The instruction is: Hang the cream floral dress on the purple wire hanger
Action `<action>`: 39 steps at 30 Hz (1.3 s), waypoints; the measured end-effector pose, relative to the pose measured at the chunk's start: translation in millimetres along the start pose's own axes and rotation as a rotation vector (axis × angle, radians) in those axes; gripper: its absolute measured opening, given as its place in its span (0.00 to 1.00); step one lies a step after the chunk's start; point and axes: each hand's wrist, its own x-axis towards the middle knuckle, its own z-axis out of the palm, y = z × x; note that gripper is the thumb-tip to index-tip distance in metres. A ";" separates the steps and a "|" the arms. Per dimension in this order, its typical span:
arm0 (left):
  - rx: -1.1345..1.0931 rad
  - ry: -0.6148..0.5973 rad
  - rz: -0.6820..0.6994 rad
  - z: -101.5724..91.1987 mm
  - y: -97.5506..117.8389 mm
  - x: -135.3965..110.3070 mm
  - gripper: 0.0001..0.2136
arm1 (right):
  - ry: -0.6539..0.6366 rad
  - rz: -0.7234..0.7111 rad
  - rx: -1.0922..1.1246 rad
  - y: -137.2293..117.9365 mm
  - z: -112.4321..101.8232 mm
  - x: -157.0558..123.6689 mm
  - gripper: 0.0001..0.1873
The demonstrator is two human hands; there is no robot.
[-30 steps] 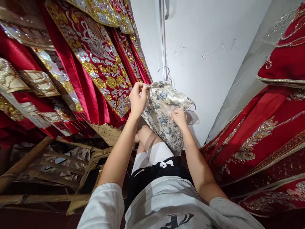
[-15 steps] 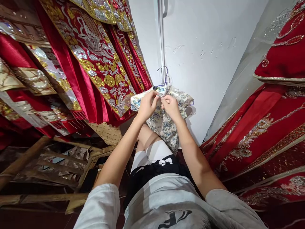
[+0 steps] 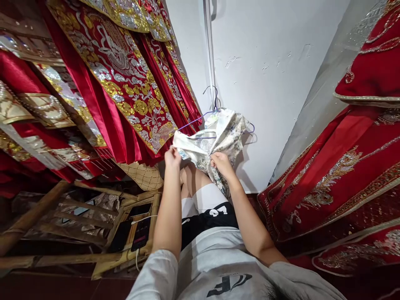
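A pale floral brocade garment [image 3: 218,135] hangs on a thin purple wire hanger [image 3: 200,118] in front of a white wall. My left hand [image 3: 172,157] is closed on the garment's lower left edge. My right hand [image 3: 220,161] pinches the fabric a little to the right, at about the same height. The cloth is bunched and pulled down between both hands, leaving the left arm of the hanger bare. The hanger's hook sits by a white vertical pipe [image 3: 208,50].
Red garments with gold and silver embroidery [image 3: 125,79] hang close on the left. More red embroidered cloth [image 3: 337,175] fills the right. A wooden chair or rack [image 3: 93,216] stands low on the left with dark phones on a cable [image 3: 140,233]. My knees are below the garment.
Both hands have dropped from the collar near the hanger hook to the garment's lower edge. The fabric has slid off the hanger's left arm, which is now exposed.
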 end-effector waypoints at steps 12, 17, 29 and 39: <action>-0.137 -0.136 -0.298 31.6 -82.4 -106.5 0.07 | 0.845 0.129 0.575 31.8 -69.0 5.7 0.11; 0.031 -0.416 -0.077 49.5 -67.3 -115.2 0.15 | 0.833 0.196 0.533 46.5 -79.9 7.7 0.13; 0.263 -0.574 0.088 67.6 -42.8 -147.2 0.16 | 0.333 0.239 0.331 20.6 -62.9 -6.6 0.18; 0.205 -0.580 0.255 42.9 15.4 -128.1 0.21 | -0.449 0.359 0.329 -62.8 -14.2 14.6 0.27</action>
